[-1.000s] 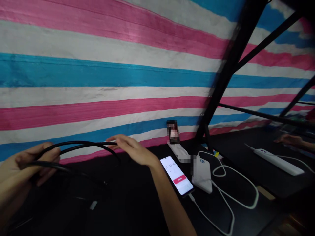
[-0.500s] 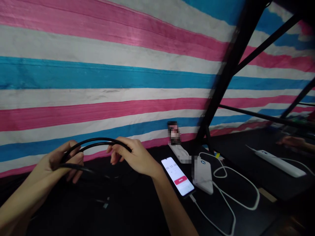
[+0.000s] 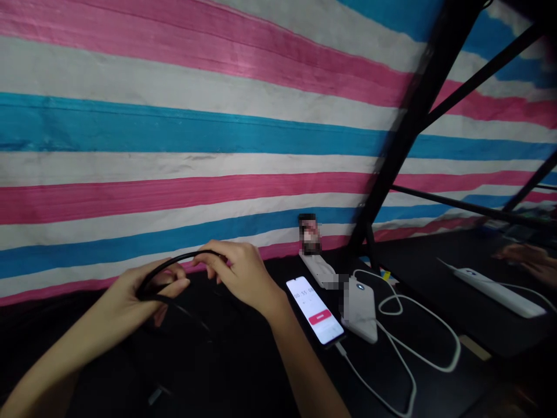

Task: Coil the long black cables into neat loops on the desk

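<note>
A black cable (image 3: 174, 259) arches between my two hands above the dark table. My left hand (image 3: 159, 284) is closed round the cable's left side, with a loop in its grip. At the arch's right end my right hand (image 3: 235, 264) pinches the cable between thumb and fingers. Lower down, parts of the cable fade into the dark surface. A small pale piece (image 3: 155, 396), perhaps a connector, shows blurred below my left hand. Right of my right forearm lies a phone (image 3: 315, 310) with a lit timer screen.
Beside the phone is a white power bank (image 3: 360, 307) with a looping white cable (image 3: 435, 366). A white power strip (image 3: 319, 270) lies behind. Another white bar-shaped device (image 3: 500, 292) lies farther right, near another person's hand (image 3: 522, 255). A black frame post (image 3: 400, 139) slants before the striped sheet (image 3: 195, 128).
My left hand has moved right, closer to my right hand. The cable arch is narrower, its strands now closer together. The small pale piece has moved down and left.
</note>
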Demonstrator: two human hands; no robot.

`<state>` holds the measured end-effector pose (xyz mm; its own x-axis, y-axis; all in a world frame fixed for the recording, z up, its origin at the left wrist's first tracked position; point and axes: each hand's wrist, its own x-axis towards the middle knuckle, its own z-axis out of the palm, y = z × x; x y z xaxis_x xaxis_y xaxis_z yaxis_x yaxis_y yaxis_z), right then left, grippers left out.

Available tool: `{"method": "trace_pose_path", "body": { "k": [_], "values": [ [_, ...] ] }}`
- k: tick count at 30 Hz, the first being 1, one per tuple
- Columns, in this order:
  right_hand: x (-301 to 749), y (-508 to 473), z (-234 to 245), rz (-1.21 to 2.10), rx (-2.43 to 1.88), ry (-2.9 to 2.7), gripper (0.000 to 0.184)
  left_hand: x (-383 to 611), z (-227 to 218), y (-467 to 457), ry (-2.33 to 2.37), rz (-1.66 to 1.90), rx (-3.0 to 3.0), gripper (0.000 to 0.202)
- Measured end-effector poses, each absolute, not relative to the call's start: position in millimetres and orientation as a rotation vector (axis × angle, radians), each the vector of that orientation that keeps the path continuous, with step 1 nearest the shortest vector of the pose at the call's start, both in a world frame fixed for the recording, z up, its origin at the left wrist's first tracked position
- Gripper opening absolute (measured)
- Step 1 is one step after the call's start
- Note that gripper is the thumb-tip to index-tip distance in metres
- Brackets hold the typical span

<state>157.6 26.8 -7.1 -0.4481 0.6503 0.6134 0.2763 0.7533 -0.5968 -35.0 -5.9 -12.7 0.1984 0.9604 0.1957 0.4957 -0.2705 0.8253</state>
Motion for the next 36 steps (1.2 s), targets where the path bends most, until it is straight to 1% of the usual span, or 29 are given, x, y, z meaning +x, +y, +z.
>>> {"method": "trace_pose_path", "body": {
  "k": [2, 3, 6, 8, 14, 16, 18, 22, 25, 30, 33, 36],
  "values": [
    [158, 27, -7, 0.504, -0.704, -2.048, 0.023, -35, -17, -5, 1.335, 0.898, 1.823, 0.03],
    [159, 27, -8, 0.496, -0.712, -2.048, 0.023, -36, -18, -5, 1.329, 0.874, 1.782, 0.034],
    [159, 28, -8, 0.473, -0.736, -2.049, 0.021, -38, -21, -4, 1.373, 0.871, 1.641, 0.055],
    [160, 28, -8, 0.458, -0.744, -2.059, 0.02, -39, -20, -4, 1.378, 0.915, 1.617, 0.06],
    [161, 32, -7, 0.424, -0.827, -2.095, 0.022, -58, -13, -2, 1.5, 1.217, 1.772, 0.059],
    [162, 33, -7, 0.421, -0.865, -2.095, 0.023, -73, -13, -4, 1.5, 1.259, 1.83, 0.053],
    [162, 34, -7, 0.421, -0.894, -2.066, 0.023, -89, -15, -5, 1.462, 1.2, 1.934, 0.041],
    [159, 33, -8, 0.437, -0.9, -1.948, 0.025, -99, -15, -8, 1.261, 0.959, 2.098, 0.015],
    [158, 34, -10, 0.457, -0.887, -1.853, 0.027, -90, -12, -10, 1.16, 0.826, 2.127, 0.006],
    [161, 40, -11, 0.433, -0.859, -1.722, 0.025, -78, -11, -15, 1.309, 0.738, 1.917, 0.01],
    [165, 42, -10, 0.448, -0.837, -1.695, 0.024, -78, -12, -15, 1.419, 0.723, 1.742, 0.018],
    [166, 42, -9, 0.498, -0.813, -1.675, 0.024, -79, -12, -10, 1.464, 0.681, 1.731, 0.026]
  ]
}}
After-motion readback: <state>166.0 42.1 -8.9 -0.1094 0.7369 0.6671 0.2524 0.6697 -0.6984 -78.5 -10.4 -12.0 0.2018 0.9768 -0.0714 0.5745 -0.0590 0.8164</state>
